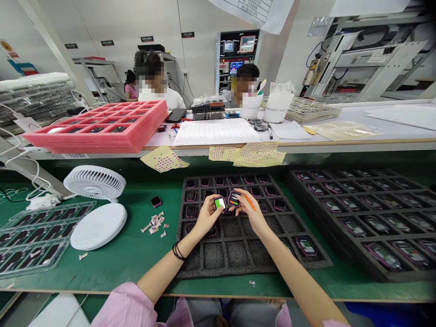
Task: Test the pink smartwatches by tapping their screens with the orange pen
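Note:
My left hand (210, 212) is closed on a smartwatch (220, 204) whose lit screen shows green and white. Close beside it, my right hand (250, 209) grips a second smartwatch (234, 198) with a dark screen and an orange-red band low on it. An orange stick-like tool (251, 202) also lies between the right fingers; its far end is hidden. Both hands are above a black foam tray (236, 252), where watches fill the back rows and several front pockets show bare foam. One lit watch (306, 246) sits in the tray's right front.
To the right stands a stacked foam tray (323, 222) of watches. A lone watch (156, 201), paper scraps (157, 223), a white fan (98, 226) and a clear tray (64, 254) occupy the left. A pink foam tray (136, 144) rests on the shelf; people sit beyond.

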Demonstrator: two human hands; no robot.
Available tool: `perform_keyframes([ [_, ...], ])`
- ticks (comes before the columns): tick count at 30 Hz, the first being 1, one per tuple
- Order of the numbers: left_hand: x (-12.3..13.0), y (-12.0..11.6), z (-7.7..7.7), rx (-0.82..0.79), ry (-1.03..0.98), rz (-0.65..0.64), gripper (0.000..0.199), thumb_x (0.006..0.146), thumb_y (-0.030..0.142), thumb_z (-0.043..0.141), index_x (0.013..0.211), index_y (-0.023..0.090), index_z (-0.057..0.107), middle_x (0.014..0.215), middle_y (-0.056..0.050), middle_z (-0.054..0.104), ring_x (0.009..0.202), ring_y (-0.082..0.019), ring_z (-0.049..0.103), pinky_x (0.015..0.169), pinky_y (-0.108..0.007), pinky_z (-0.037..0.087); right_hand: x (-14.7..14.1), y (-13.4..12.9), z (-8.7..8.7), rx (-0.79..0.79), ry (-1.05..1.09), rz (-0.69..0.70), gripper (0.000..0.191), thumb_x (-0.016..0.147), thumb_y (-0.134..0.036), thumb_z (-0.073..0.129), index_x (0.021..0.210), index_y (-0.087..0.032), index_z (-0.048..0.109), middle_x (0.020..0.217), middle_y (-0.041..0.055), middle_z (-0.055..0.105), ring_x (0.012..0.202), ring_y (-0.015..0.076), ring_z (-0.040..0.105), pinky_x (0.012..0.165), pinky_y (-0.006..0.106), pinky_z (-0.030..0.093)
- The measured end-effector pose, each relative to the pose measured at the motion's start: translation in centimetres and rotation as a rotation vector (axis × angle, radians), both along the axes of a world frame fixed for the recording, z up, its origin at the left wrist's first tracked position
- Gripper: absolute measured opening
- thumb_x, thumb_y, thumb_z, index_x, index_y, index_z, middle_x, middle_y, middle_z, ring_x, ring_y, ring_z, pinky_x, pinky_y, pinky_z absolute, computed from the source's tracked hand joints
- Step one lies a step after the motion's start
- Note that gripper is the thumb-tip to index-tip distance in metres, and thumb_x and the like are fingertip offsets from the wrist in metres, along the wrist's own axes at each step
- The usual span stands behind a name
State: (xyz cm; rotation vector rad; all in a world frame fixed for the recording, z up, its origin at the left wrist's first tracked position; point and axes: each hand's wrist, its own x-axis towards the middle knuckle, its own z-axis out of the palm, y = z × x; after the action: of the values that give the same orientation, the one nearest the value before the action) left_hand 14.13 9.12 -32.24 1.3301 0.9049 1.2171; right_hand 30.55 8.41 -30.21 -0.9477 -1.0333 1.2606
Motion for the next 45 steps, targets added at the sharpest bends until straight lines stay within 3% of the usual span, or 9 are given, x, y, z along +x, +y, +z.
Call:
perform_keyframes([
  [5, -0.1, 0.0, -0.1, 0.001, 0.023, 0.019, 0.045, 0.071, 0.031, 0.074, 0.108, 0.019, 0.051, 0.107, -0.008, 0.061, 0.086, -0.015, 0.061, 0.065, -0.022, 0.048, 0.0, -0.1, 0.0, -0.001, 0.000, 0.004, 0.037, 0.077, -0.043, 0.065, 0.107, -0.022, 0.060, 0.082, 0.0005, 0.059, 0.059, 0.0159, 0.066, 0.046, 0.024, 0.047],
  [13, 0.0, -0.1, 0.9, -0.099, -0.014, 0.068, 0.041, 0.071, 0.049, 0.070, 0.090, 0.018, 0.052, 0.071, 0.003, 0.054, 0.054, -0.007, 0.048, 0.042, -0.016, 0.037, 0.0, 0.0, 0.0, -0.003, 0.005, 0.001, 0.037, 0.077, -0.043, 0.066, 0.107, -0.022, 0.060, 0.081, -0.0002, 0.059, 0.058, 0.0160, 0.067, 0.045, 0.023, 0.046],
  [19, -0.2, -0.4, 1.2, -0.131, 0.000, 0.057, 0.043, 0.074, 0.058, 0.063, 0.081, 0.017, 0.051, 0.061, 0.005, 0.049, 0.050, -0.007, 0.046, 0.040, -0.015, 0.033, -0.1, -0.1, 0.1, -0.005, -0.018, 0.007, 0.039, 0.077, -0.045, 0.065, 0.107, -0.021, 0.060, 0.079, 0.0000, 0.060, 0.059, 0.0168, 0.067, 0.047, 0.024, 0.048],
  [22, -0.1, -0.2, 0.9, -0.107, 0.001, 0.038, 0.041, 0.074, 0.055, 0.065, 0.085, 0.017, 0.052, 0.065, 0.004, 0.050, 0.053, -0.007, 0.047, 0.041, -0.015, 0.035, -0.1, -0.1, 0.1, -0.003, -0.015, 0.009, 0.038, 0.077, -0.044, 0.065, 0.107, -0.022, 0.060, 0.078, -0.0003, 0.059, 0.059, 0.0168, 0.067, 0.046, 0.024, 0.048],
  [26, 0.2, 0.0, 0.2, -0.059, -0.009, 0.004, 0.042, 0.072, 0.047, 0.070, 0.095, 0.018, 0.052, 0.087, -0.002, 0.057, 0.065, -0.009, 0.054, 0.046, -0.016, 0.041, 0.0, 0.0, 0.0, -0.009, -0.001, 0.009, 0.038, 0.076, -0.043, 0.066, 0.107, -0.022, 0.060, 0.079, -0.0004, 0.059, 0.059, 0.0164, 0.067, 0.046, 0.024, 0.047],
  [32, 0.0, 0.1, -0.5, 0.006, 0.008, -0.055, 0.046, 0.074, 0.032, 0.072, 0.112, 0.019, 0.050, 0.108, -0.008, 0.059, 0.089, -0.016, 0.059, 0.069, -0.024, 0.049, 0.1, 0.1, -0.2, -0.006, 0.004, 0.009, 0.037, 0.077, -0.043, 0.065, 0.107, -0.022, 0.060, 0.078, -0.0007, 0.059, 0.057, 0.0154, 0.066, 0.046, 0.024, 0.048],
  [38, -0.3, 0.4, -1.1, -0.008, -0.010, -0.121, 0.052, 0.081, 0.035, 0.063, 0.128, 0.020, 0.044, 0.104, -0.008, 0.059, 0.079, -0.015, 0.060, 0.056, -0.021, 0.044, 0.1, 0.1, -0.3, -0.002, 0.004, 0.004, 0.035, 0.077, -0.042, 0.065, 0.106, -0.023, 0.061, 0.079, -0.0010, 0.058, 0.056, 0.0145, 0.065, 0.045, 0.024, 0.049],
  [45, -0.3, 0.7, -1.2, 0.012, -0.029, -0.087, 0.048, 0.083, 0.036, 0.061, 0.126, 0.019, 0.048, 0.105, -0.008, 0.059, 0.076, -0.014, 0.059, 0.055, -0.022, 0.045, 0.1, 0.1, -0.2, -0.006, 0.007, 0.007, 0.036, 0.077, -0.042, 0.066, 0.107, -0.023, 0.061, 0.078, -0.0016, 0.057, 0.057, 0.0147, 0.065, 0.046, 0.024, 0.049],
])
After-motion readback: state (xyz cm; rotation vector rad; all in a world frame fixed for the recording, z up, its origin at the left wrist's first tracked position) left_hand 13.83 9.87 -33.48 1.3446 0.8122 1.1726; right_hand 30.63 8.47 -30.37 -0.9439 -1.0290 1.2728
